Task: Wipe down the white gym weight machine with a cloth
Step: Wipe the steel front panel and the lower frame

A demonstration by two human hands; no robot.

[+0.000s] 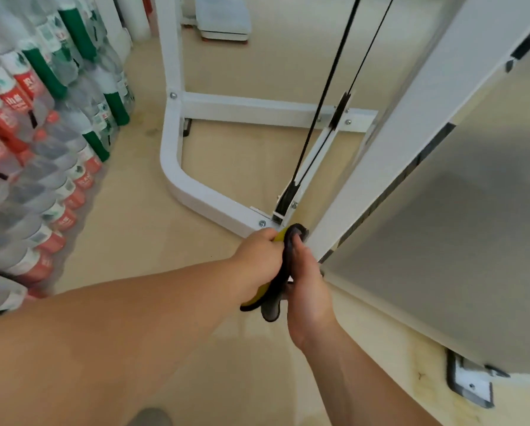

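Note:
The white weight machine's frame (196, 192) curves across the floor in the middle of the head view, and a slanted white upright (411, 124) rises to the upper right. Two black cables (328, 87) run down to a pulley near the frame's base. A bunched cloth (283, 272), dark grey with a yellow side, sits between both hands just in front of the base joint. My left hand (257, 259) grips the cloth from the left. My right hand (306, 281) grips it from the right, thumb over the dark fold.
Stacked packs of bottled water (42, 133) with red and green labels fill the left side. A grey wall panel (441, 256) stands at the right, with a socket plate (469, 382) low on it. A small grey step or scale (223, 18) lies on the beige floor behind.

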